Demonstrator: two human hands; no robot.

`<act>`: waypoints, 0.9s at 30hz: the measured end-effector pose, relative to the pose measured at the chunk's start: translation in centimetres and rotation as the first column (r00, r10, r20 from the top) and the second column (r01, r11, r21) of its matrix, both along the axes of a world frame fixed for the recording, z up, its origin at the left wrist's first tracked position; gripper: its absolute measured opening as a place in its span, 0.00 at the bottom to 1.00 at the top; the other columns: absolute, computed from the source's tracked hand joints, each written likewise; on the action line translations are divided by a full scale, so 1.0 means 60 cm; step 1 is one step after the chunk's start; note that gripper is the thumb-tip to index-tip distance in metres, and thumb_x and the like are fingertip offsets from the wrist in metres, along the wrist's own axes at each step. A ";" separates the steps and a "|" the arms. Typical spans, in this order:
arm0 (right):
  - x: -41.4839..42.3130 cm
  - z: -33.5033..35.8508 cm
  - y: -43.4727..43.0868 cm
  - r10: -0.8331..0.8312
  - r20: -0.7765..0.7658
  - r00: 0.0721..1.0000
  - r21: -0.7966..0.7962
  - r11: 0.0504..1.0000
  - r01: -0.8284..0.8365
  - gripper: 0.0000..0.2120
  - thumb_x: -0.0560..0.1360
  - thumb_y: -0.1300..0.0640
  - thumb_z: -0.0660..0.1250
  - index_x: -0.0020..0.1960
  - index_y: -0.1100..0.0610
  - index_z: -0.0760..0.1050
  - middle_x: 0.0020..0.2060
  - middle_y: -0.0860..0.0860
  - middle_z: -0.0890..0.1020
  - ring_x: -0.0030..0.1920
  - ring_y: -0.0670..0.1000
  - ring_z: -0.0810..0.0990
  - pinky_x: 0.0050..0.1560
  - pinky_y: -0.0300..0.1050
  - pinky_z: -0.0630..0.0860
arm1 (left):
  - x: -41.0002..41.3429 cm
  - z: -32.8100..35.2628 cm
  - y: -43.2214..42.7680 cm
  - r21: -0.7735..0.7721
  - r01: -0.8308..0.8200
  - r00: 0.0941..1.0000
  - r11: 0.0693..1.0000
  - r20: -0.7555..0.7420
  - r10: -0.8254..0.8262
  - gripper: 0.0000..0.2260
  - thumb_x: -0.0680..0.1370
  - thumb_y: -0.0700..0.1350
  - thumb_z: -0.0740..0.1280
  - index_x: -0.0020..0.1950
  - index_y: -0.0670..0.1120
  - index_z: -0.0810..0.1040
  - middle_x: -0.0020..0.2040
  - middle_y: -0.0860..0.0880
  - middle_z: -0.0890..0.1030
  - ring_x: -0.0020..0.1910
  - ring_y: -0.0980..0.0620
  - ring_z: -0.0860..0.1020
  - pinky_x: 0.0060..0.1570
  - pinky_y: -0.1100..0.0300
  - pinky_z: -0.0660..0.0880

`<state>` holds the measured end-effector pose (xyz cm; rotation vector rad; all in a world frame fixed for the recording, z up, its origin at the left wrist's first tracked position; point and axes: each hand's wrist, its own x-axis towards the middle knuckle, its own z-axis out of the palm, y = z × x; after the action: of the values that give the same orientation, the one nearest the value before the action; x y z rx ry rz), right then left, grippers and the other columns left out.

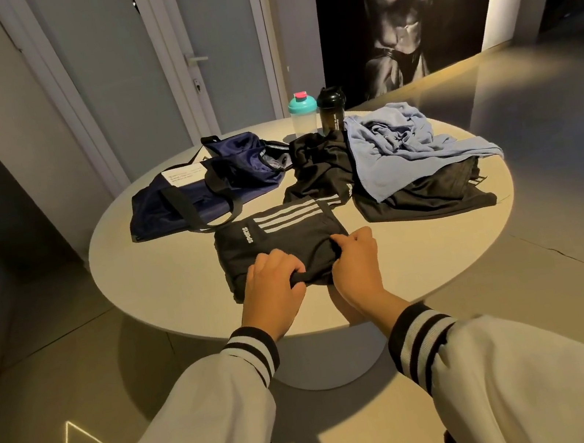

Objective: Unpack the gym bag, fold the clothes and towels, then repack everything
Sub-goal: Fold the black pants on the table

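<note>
Grips the near edge of the black shorts [278,239] with the left hand [275,278] and the right hand [355,261] side by side, fingers of both curled round a bunched fold of cloth. Has the shorts lying flat near the front of the round surface [161,278], doubled into a rough square, white stripes and a printed word on the far half.

Looks to be mid-fold: unpacking apparently done, folding barely begun, repacking not started, no other folded piece in sight. Calls next for carrying that near edge over toward the stripes, pressing it flat, then setting the bundle aside.

Beyond, to the left: the navy gym bag [201,194], slumped and open, handles splayed, a white label on top. To its right: a crumpled black garment [320,166] touching a heaped blue towel [397,142], itself draped over another black garment [425,195]. All three unfolded.

Farthest back, near the rim: a teal-lidded bottle [303,115] just beside a black bottle [332,108], both upright.
</note>
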<state>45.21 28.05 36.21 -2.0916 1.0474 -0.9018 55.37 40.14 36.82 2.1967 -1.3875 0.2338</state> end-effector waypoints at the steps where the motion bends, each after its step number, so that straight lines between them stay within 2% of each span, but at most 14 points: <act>1: 0.000 0.000 -0.002 -0.047 0.035 0.998 0.048 0.998 0.045 0.14 0.80 0.70 0.56 0.64 0.65 0.72 0.49 0.50 0.66 0.45 0.46 0.67 0.49 0.28 0.70 | 0.001 -0.002 0.001 -0.015 -0.007 1.000 1.000 -0.003 0.007 0.04 0.78 0.43 0.68 0.50 0.52 0.77 0.58 0.54 0.75 0.59 0.52 0.69 0.65 0.56 0.65; 3: 0.000 -0.002 -0.001 -0.076 0.049 0.996 0.073 0.995 0.072 0.11 0.80 0.70 0.56 0.60 0.67 0.72 0.48 0.49 0.65 0.43 0.46 0.67 0.49 0.32 0.71 | 0.002 -0.004 0.002 -0.011 -0.010 1.000 1.000 -0.012 0.010 0.04 0.78 0.43 0.68 0.51 0.52 0.77 0.68 0.54 0.74 0.68 0.51 0.68 0.72 0.53 0.58; 5: -0.005 0.002 0.008 -0.033 0.044 0.998 0.015 0.999 0.032 0.13 0.80 0.67 0.58 0.63 0.65 0.73 0.55 0.51 0.66 0.52 0.48 0.68 0.53 0.35 0.68 | 0.003 -0.005 0.003 0.022 0.009 0.999 1.000 -0.049 -0.008 0.06 0.79 0.44 0.67 0.54 0.54 0.77 0.71 0.55 0.73 0.72 0.53 0.67 0.77 0.50 0.49; 7: -0.009 0.005 0.012 0.006 0.036 0.999 -0.034 0.999 -0.004 0.17 0.80 0.60 0.60 0.68 0.58 0.74 0.63 0.52 0.67 0.63 0.51 0.66 0.62 0.41 0.68 | 0.001 -0.002 0.003 0.076 0.029 0.997 0.997 -0.072 -0.024 0.10 0.79 0.48 0.66 0.60 0.57 0.76 0.73 0.56 0.73 0.74 0.55 0.66 0.79 0.47 0.41; 10: -0.008 -0.001 0.011 0.078 -0.017 0.997 -0.125 0.989 -0.079 0.18 0.78 0.52 0.63 0.66 0.51 0.77 0.68 0.50 0.70 0.69 0.51 0.65 0.70 0.50 0.67 | -0.002 0.003 0.004 0.159 0.060 0.997 0.985 -0.061 -0.051 0.14 0.80 0.53 0.63 0.65 0.61 0.74 0.76 0.57 0.68 0.78 0.55 0.59 0.77 0.43 0.34; 13: -0.008 -0.009 0.008 0.147 -0.178 0.973 -0.166 0.970 -0.177 0.16 0.79 0.53 0.64 0.66 0.51 0.79 0.69 0.50 0.71 0.70 0.51 0.66 0.70 0.48 0.67 | -0.002 0.006 0.002 0.197 0.064 0.997 0.978 -0.046 -0.056 0.14 0.83 0.55 0.57 0.66 0.61 0.76 0.78 0.57 0.65 0.79 0.55 0.55 0.77 0.41 0.33; 16: -0.008 -0.014 0.004 0.170 -0.199 0.965 -0.100 0.976 -0.193 0.19 0.80 0.60 0.64 0.70 0.53 0.75 0.73 0.52 0.66 0.74 0.54 0.62 0.72 0.48 0.64 | 0.001 0.003 0.001 0.143 0.045 0.996 0.989 -0.086 -0.032 0.13 0.85 0.54 0.55 0.63 0.59 0.77 0.77 0.56 0.68 0.79 0.55 0.57 0.77 0.42 0.35; 19: -0.005 -0.015 0.004 0.172 -0.217 0.961 -0.083 0.977 -0.194 0.21 0.80 0.62 0.64 0.73 0.54 0.73 0.76 0.53 0.63 0.76 0.55 0.60 0.75 0.48 0.61 | 0.002 0.002 0.000 0.108 0.001 0.996 0.994 -0.090 0.009 0.12 0.85 0.52 0.55 0.63 0.58 0.77 0.75 0.56 0.70 0.78 0.55 0.59 0.78 0.44 0.34; 23: -0.008 -0.008 0.006 0.197 -0.238 0.951 -0.060 0.974 -0.217 0.22 0.79 0.53 0.64 0.73 0.52 0.72 0.75 0.49 0.64 0.75 0.53 0.62 0.72 0.50 0.66 | 0.002 -0.002 0.000 0.135 -0.144 0.988 0.980 -0.036 0.150 0.14 0.82 0.46 0.61 0.65 0.59 0.74 0.77 0.55 0.68 0.80 0.53 0.56 0.75 0.39 0.31; 25: -0.009 -0.005 0.007 0.222 -0.255 0.941 -0.081 0.965 -0.249 0.22 0.78 0.49 0.64 0.71 0.50 0.74 0.72 0.48 0.67 0.70 0.51 0.65 0.69 0.49 0.70 | 0.007 -0.004 0.003 0.141 -0.239 0.971 0.961 0.027 0.237 0.16 0.82 0.44 0.62 0.67 0.59 0.74 0.78 0.54 0.65 0.80 0.51 0.53 0.75 0.36 0.33; 27: -0.009 -0.006 0.010 0.243 -0.265 0.933 -0.131 0.950 -0.285 0.20 0.78 0.47 0.64 0.68 0.49 0.77 0.68 0.48 0.71 0.65 0.51 0.69 0.66 0.48 0.71 | 0.012 -0.005 0.005 0.123 -0.264 0.963 0.957 0.096 0.253 0.17 0.82 0.45 0.62 0.69 0.59 0.74 0.80 0.54 0.62 0.81 0.50 0.51 0.76 0.37 0.36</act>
<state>44.69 28.62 35.83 -2.4642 0.8010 -0.6253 56.08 40.46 36.50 2.5071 -1.1832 0.3330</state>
